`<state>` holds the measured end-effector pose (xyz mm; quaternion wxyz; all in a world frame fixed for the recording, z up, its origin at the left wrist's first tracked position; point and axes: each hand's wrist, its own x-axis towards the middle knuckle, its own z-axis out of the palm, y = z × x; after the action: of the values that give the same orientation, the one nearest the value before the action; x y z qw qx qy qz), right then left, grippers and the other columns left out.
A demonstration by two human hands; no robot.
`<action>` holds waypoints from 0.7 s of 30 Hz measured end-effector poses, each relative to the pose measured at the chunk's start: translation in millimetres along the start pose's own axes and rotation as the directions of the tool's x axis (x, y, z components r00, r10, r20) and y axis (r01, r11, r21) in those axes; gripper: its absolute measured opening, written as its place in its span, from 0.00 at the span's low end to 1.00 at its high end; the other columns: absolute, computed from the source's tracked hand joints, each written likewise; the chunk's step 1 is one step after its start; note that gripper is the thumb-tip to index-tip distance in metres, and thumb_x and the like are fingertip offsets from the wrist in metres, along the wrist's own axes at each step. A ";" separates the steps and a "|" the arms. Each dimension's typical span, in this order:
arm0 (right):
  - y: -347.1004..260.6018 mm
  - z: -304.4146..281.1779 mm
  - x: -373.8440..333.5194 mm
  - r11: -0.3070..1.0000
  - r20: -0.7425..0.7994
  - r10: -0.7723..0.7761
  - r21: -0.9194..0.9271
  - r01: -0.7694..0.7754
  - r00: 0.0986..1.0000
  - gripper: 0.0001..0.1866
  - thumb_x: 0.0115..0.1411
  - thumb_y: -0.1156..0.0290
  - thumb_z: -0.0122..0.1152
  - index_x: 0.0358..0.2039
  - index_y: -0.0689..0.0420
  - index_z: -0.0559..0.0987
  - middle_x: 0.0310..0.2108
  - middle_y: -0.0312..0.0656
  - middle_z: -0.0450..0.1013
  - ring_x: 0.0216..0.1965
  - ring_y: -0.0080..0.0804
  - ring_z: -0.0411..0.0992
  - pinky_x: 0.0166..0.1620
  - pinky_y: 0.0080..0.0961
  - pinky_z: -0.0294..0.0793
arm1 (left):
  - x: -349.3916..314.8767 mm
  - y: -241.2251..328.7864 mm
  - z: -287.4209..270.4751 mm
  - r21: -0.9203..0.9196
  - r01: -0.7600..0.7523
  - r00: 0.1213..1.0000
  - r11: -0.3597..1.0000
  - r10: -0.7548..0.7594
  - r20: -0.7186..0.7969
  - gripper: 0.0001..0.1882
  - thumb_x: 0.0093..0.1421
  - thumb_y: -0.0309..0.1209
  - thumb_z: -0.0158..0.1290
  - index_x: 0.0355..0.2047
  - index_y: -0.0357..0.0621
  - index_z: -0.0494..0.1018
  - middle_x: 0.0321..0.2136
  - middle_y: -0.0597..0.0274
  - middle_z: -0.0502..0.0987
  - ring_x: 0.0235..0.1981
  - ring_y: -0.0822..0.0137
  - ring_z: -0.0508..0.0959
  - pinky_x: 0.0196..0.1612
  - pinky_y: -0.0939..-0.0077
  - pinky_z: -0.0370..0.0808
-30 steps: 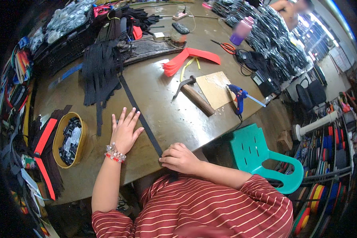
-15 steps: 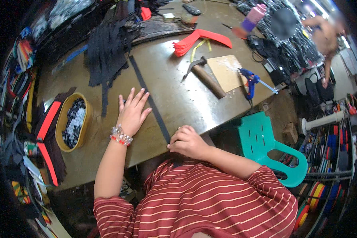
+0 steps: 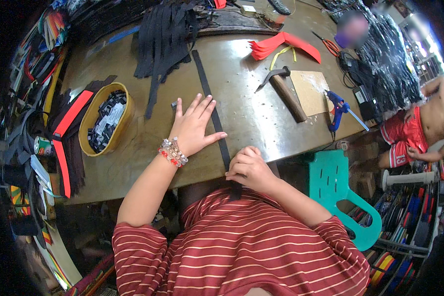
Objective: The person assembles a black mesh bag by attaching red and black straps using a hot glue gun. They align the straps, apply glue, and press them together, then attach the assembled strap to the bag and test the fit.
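While the black strap (image 3: 205, 79) is laid from far to near on the shiny, brownish table (image 3: 254, 126), its near part is pinched at the table's near edge by the right hand (image 3: 251, 170). The left hand (image 3: 193, 126) is spread flat, nothing being gripped, with its thumb placed across the strap. At left, a yellow tub (image 3: 122, 137) is filled with small parts; at right, a hammer (image 3: 290, 98) is laid. Beyond the right edge, a green chair (image 3: 325, 180), crowded shelves (image 3: 404, 214) and a person (image 3: 439, 113) in red shorts are seen.
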<state>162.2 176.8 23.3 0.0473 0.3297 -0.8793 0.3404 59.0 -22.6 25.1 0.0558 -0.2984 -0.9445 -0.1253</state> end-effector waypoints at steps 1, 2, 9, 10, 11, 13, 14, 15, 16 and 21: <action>-1.9 -0.1 1.3 1.000 0.015 -0.006 0.004 0.006 1.000 0.08 0.41 0.68 0.68 0.21 0.50 0.76 0.28 0.29 0.70 0.38 0.31 0.66 0.48 0.33 0.60 | 0.6 0.1 2.3 -0.007 -0.005 1.000 1.000 0.005 -0.003 0.44 0.50 0.61 0.49 0.60 0.45 0.57 0.61 0.60 0.57 0.64 0.57 0.53 0.62 0.39 0.40; -3.1 -0.6 2.5 1.000 0.022 0.003 0.012 -0.003 1.000 0.08 0.41 0.68 0.68 0.21 0.50 0.76 0.28 0.29 0.70 0.38 0.31 0.66 0.48 0.33 0.60 | 1.2 -0.1 4.4 -0.009 0.001 1.000 1.000 -0.001 0.005 0.44 0.50 0.61 0.49 0.60 0.45 0.57 0.61 0.60 0.57 0.64 0.57 0.52 0.62 0.39 0.40; -5.5 -0.9 3.8 0.998 0.016 0.050 0.039 -0.050 0.999 0.07 0.42 0.68 0.67 0.22 0.50 0.77 0.29 0.30 0.70 0.39 0.31 0.65 0.48 0.33 0.60 | 5.4 1.7 11.0 0.005 -0.032 0.998 0.999 0.032 -0.052 0.45 0.51 0.64 0.46 0.59 0.44 0.58 0.61 0.61 0.57 0.65 0.58 0.51 0.62 0.38 0.41; -6.1 0.1 3.5 0.998 0.046 0.061 0.016 -0.061 0.997 0.07 0.42 0.68 0.68 0.22 0.50 0.78 0.28 0.30 0.70 0.38 0.31 0.65 0.47 0.33 0.60 | 5.3 2.2 10.0 0.010 -0.017 0.999 1.000 0.017 -0.040 0.45 0.51 0.64 0.46 0.60 0.44 0.58 0.61 0.61 0.57 0.65 0.58 0.51 0.62 0.37 0.41; -7.3 -0.1 3.0 0.998 0.042 0.065 0.005 -0.065 0.997 0.07 0.42 0.68 0.68 0.22 0.50 0.78 0.28 0.31 0.70 0.37 0.32 0.66 0.47 0.33 0.61 | 5.0 3.1 8.9 0.012 0.001 1.000 1.000 -0.001 -0.021 0.45 0.51 0.64 0.46 0.60 0.44 0.57 0.61 0.62 0.57 0.65 0.58 0.51 0.62 0.37 0.41; -2.6 -8.4 -0.8 0.993 -0.012 0.113 0.040 -0.113 0.993 0.07 0.42 0.68 0.68 0.22 0.51 0.78 0.27 0.33 0.70 0.35 0.33 0.67 0.45 0.32 0.62 | 4.5 4.7 6.7 0.007 0.035 0.999 0.999 -0.035 -0.007 0.46 0.50 0.64 0.46 0.60 0.46 0.56 0.61 0.63 0.57 0.65 0.59 0.51 0.62 0.37 0.41; 3.8 -16.3 -4.6 0.984 -0.062 0.161 0.085 -0.156 0.985 0.07 0.42 0.68 0.69 0.23 0.51 0.78 0.26 0.34 0.70 0.34 0.34 0.67 0.43 0.30 0.63 | 4.6 5.6 6.0 -0.001 0.038 0.999 0.999 -0.038 -0.009 0.46 0.50 0.64 0.47 0.60 0.46 0.56 0.61 0.63 0.57 0.65 0.59 0.51 0.62 0.37 0.41; 11.9 -25.3 -11.7 0.976 -0.044 0.206 0.078 -0.202 0.978 0.07 0.43 0.69 0.69 0.23 0.52 0.78 0.26 0.35 0.70 0.32 0.34 0.67 0.42 0.29 0.64 | 4.8 6.2 5.3 0.007 0.045 0.999 0.999 -0.045 0.009 0.46 0.49 0.64 0.47 0.61 0.47 0.56 0.61 0.63 0.56 0.65 0.59 0.51 0.62 0.37 0.41; 21.9 -38.2 -23.1 0.907 -0.366 0.421 0.161 -0.390 0.830 0.08 0.44 0.71 0.68 0.20 0.55 0.75 0.23 0.37 0.68 0.28 0.31 0.66 0.36 0.26 0.64 | 4.9 6.8 5.1 0.009 0.047 0.999 0.999 -0.047 0.011 0.46 0.49 0.64 0.47 0.61 0.47 0.56 0.61 0.64 0.56 0.65 0.59 0.51 0.62 0.37 0.41; 152.4 -137.3 -85.4 0.754 -0.997 0.041 -0.012 -0.657 0.066 0.20 0.51 0.58 0.67 0.29 0.62 0.71 0.26 0.40 0.66 0.29 0.33 0.65 0.39 0.29 0.66 | 4.6 7.4 5.7 0.002 0.050 0.999 0.999 -0.050 0.009 0.47 0.49 0.64 0.48 0.61 0.47 0.55 0.62 0.64 0.56 0.65 0.59 0.51 0.62 0.37 0.41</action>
<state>115.9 393.9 15.4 0.5843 -0.2234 -0.7415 0.2426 59.4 -12.7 22.0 0.0488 -0.2752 -0.9520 -0.1245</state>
